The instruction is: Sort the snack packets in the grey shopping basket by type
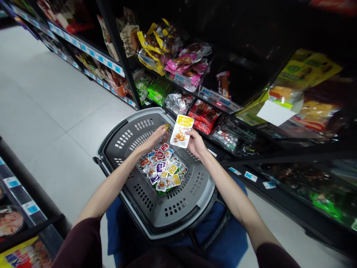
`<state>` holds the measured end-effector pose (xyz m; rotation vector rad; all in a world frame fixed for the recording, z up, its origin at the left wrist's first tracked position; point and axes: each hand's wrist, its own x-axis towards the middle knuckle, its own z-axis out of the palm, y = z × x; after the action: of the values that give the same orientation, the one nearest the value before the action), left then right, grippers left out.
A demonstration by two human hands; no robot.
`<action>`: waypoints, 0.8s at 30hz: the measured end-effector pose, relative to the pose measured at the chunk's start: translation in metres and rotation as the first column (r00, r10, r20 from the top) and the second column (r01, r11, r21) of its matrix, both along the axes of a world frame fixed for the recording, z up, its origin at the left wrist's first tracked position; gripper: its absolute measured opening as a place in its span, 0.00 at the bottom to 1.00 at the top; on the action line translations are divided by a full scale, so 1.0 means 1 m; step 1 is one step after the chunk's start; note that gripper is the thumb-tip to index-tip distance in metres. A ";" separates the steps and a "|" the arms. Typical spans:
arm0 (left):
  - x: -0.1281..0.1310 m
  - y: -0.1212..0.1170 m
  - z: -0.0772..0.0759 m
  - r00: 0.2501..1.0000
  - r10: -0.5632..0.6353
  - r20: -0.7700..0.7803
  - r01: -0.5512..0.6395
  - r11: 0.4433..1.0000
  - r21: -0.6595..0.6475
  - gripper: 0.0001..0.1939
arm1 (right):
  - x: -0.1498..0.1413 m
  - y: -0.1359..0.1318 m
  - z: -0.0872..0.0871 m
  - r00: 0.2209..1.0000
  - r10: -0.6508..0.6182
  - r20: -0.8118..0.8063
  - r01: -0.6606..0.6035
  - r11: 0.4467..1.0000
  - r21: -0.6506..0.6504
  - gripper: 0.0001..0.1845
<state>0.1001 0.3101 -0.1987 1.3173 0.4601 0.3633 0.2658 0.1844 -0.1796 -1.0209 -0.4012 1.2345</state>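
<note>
My right hand (196, 143) grips a white-and-yellow snack packet (180, 134) by its right edge, its printed front facing up. Close by on the left, my left hand (156, 138) is closed on a small yellow snack packet (166, 127), of which only a bit shows past the fingers. Both hands hover over a grey shopping basket (124, 140) with slotted walls. Inside lies a loose pile of small snack packets (164, 167) in red, purple, yellow, white and blue.
Dark shelving with bagged snacks (156, 44) rises ahead and to the right. Red packets (203, 115) and silver packets (178, 102) fill low bins just beyond the basket. A white card (276, 112) juts from the right shelf. Grey tiled floor (55, 93) stretches along the left.
</note>
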 end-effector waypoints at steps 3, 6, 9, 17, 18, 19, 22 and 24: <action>0.000 0.000 0.002 1.000 -0.015 -0.004 0.015 1.000 0.016 0.27 | 0.004 -0.002 0.004 0.988 0.109 -0.110 -0.108 0.994 0.016 0.22; 0.001 -0.001 0.005 1.000 -0.011 -0.017 0.012 0.999 0.041 0.26 | 0.009 -0.004 0.005 0.988 0.115 -0.102 -0.111 0.993 0.046 0.25; 0.000 -0.002 0.009 1.000 -0.016 -0.015 0.017 0.999 0.049 0.25 | 0.014 -0.005 0.007 0.991 0.111 -0.074 -0.107 0.992 0.061 0.27; 0.001 -0.004 0.014 0.998 -0.010 -0.068 0.012 1.000 0.020 0.29 | 0.011 -0.006 0.008 0.987 0.148 -0.054 -0.142 0.984 0.110 0.20; 0.001 -0.004 0.015 0.998 -0.010 -0.069 0.011 1.000 0.017 0.29 | 0.010 -0.006 0.007 0.987 0.156 -0.034 -0.152 0.982 0.111 0.18; 0.001 -0.005 0.016 0.998 -0.007 -0.070 0.008 1.000 0.014 0.29 | 0.009 -0.006 0.006 0.986 0.164 -0.006 -0.163 0.981 0.102 0.18; 0.001 -0.005 0.020 0.997 -0.010 -0.074 0.010 1.000 0.003 0.30 | 0.006 -0.005 0.002 0.978 0.157 0.134 -0.165 0.985 0.046 0.25; 0.001 -0.005 0.021 0.997 -0.015 -0.082 0.015 1.000 -0.005 0.31 | 0.004 -0.004 0.000 0.969 0.127 0.213 -0.135 0.990 0.028 0.27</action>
<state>0.1013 0.3046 -0.1779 1.3340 0.5192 0.2963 0.2701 0.1803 -0.1793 -1.1072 -0.6659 1.2336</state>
